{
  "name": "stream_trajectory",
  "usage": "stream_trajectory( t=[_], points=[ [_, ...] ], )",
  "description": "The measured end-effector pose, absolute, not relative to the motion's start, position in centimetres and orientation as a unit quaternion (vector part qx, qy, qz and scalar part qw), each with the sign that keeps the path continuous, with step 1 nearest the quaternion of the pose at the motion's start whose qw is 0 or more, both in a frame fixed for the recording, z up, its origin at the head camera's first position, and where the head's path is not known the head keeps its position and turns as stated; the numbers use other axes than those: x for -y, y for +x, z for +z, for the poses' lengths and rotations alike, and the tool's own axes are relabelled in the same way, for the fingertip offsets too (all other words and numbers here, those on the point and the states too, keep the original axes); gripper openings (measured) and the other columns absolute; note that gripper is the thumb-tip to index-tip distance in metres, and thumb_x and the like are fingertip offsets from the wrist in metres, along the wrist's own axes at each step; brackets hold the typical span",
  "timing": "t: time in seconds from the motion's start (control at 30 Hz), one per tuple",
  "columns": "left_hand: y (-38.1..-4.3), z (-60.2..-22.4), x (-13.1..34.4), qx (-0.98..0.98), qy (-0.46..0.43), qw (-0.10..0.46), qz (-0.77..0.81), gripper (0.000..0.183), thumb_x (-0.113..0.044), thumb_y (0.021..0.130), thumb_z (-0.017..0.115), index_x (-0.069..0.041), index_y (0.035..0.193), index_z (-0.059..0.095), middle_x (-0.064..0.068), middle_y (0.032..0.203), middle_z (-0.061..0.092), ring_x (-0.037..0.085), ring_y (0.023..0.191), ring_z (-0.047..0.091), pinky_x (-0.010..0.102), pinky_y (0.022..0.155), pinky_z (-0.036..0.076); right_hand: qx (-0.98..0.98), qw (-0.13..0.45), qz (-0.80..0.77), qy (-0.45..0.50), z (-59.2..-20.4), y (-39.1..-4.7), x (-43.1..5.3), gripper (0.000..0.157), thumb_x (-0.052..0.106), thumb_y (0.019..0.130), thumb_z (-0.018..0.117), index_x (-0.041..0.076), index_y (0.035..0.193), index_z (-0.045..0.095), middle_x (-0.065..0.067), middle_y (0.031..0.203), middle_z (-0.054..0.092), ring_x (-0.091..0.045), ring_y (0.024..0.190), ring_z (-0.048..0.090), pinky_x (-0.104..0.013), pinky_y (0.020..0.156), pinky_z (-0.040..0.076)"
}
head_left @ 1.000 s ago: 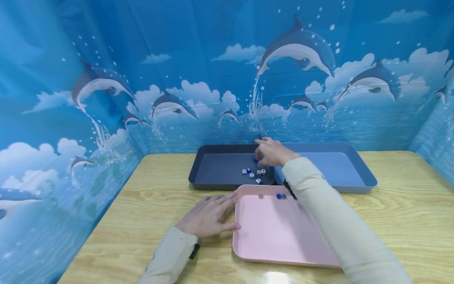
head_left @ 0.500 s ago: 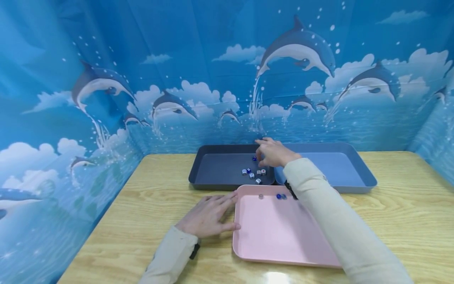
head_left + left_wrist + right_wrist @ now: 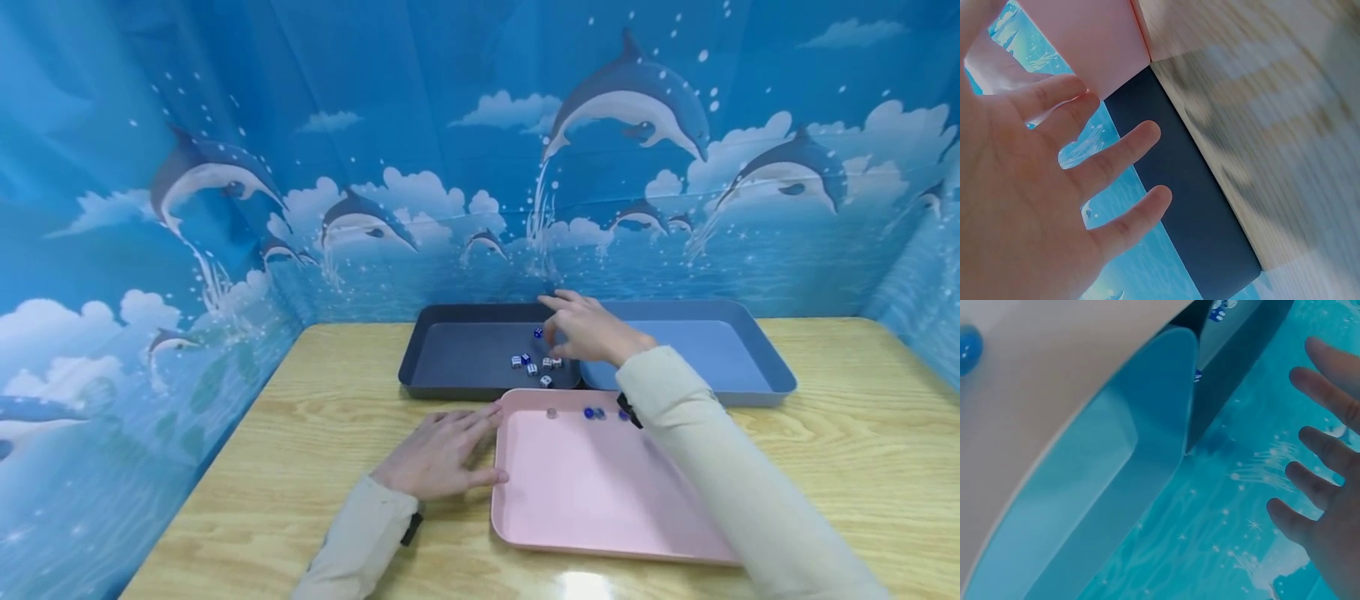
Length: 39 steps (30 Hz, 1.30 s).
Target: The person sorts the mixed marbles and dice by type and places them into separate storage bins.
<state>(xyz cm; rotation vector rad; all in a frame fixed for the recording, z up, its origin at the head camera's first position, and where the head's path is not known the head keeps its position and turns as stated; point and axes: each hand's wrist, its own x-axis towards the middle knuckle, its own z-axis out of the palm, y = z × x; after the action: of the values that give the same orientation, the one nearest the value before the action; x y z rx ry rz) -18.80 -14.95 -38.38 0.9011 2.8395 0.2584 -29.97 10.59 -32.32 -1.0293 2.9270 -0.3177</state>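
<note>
My left hand [image 3: 442, 454] lies by the left edge of the pink tray [image 3: 600, 492], fingertips and thumb at its rim. In the left wrist view its fingers [image 3: 1125, 147] are straight and spread. My right hand [image 3: 588, 327] hovers over the inner ends of the dark grey tray [image 3: 450, 354] and the blue tray [image 3: 697, 350]. Its fingers [image 3: 1319, 447] are spread with nothing between them in the right wrist view. A dark blue die [image 3: 538, 332] lies in the dark tray beside the right fingertips. Nearer the front are several white dice [image 3: 532, 370] and another blue die [image 3: 526, 359].
Along the pink tray's far side lie a clear marble [image 3: 552, 413], a blue marble [image 3: 589, 413] and others, one partly behind the right cuff. All three trays stand close together on a wooden table [image 3: 315, 400]. Behind them hangs a dolphin-print curtain [image 3: 420, 167].
My right hand has drawn slightly right, away from the far blue die, which has shifted a little toward the back. Another marble now shows beside the right cuff. My left hand stays put.
</note>
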Motion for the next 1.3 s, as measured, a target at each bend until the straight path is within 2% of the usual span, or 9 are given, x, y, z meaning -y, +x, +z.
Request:
stream_trajectory(
  t=[0.43, 0.8, 1.3],
  points=[
    [-18.6, -38.6, 15.0, -0.946, 0.305, 0.07, 0.089, 0.082, -0.064, 0.095, 0.057, -0.016, 0.158, 0.038, 0.003, 0.163, 0.034, 0.035, 0.142, 0.042, 0.064, 0.112, 0.032, -0.935, -0.02, -0.096, -0.342, -32.5, -27.6, -12.5, 0.007, 0.013, 0.086, 0.082, 0.014, 0.088, 0.075, -0.026, 0.157, 0.036, -0.05, 0.147, 0.021, -0.07, 0.114, 0.018],
    [-18.7, -38.6, 15.0, -0.946, 0.303, 0.07, 0.093, 0.081, -0.063, 0.095, 0.058, -0.016, 0.158, 0.038, 0.003, 0.163, 0.034, 0.035, 0.141, 0.043, 0.062, 0.111, 0.034, -0.93, -0.043, -0.082, -0.357, -33.1, -26.6, -14.4, 0.007, 0.013, 0.086, 0.082, 0.013, 0.09, 0.077, -0.028, 0.154, 0.04, -0.053, 0.144, 0.027, -0.071, 0.112, 0.024],
    [-18.7, -38.5, 15.0, -0.947, 0.295, 0.08, 0.095, 0.082, -0.064, 0.095, 0.057, -0.019, 0.16, 0.035, 0.001, 0.164, 0.031, 0.033, 0.142, 0.042, 0.06, 0.113, 0.033, -0.93, -0.049, -0.1, -0.35, -34.3, -24.9, -16.5, 0.011, 0.01, 0.087, 0.081, 0.019, 0.085, 0.074, -0.028, 0.153, 0.04, -0.054, 0.142, 0.028, -0.072, 0.11, 0.024]
  ],
)
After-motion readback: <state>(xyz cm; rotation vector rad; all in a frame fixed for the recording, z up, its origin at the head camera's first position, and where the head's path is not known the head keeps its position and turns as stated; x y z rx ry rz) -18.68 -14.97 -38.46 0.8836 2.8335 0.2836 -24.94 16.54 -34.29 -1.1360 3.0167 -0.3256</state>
